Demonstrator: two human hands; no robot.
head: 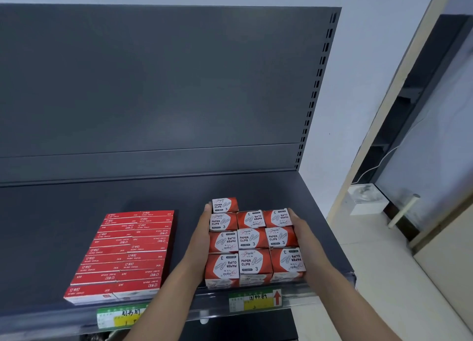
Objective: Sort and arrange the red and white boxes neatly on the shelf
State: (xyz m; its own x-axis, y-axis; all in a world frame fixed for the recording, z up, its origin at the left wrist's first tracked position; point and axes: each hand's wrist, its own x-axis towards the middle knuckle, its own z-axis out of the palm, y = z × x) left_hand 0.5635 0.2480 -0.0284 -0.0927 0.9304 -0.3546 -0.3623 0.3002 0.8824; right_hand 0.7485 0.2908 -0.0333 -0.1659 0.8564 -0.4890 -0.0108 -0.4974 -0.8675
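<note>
Pressing paper clip boxes [253,240] between left hand [201,238] and right hand [300,229], fingers straight | staple boxes [122,256] leftward | price label [256,299] below

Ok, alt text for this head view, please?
The left hand and right hand press flat against the two sides of a block of red-and-white paper clip boxes on a dark shelf. Flat red staple boxes lie in rows to their left.

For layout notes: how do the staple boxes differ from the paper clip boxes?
The staple boxes are flat, long, in two columns; the paper clip boxes squarer, taller, in three. The staple boxes lie untouched; left hand and right hand press the paper clip boxes' sides. Both are red-and-white, on one shelf.
</note>
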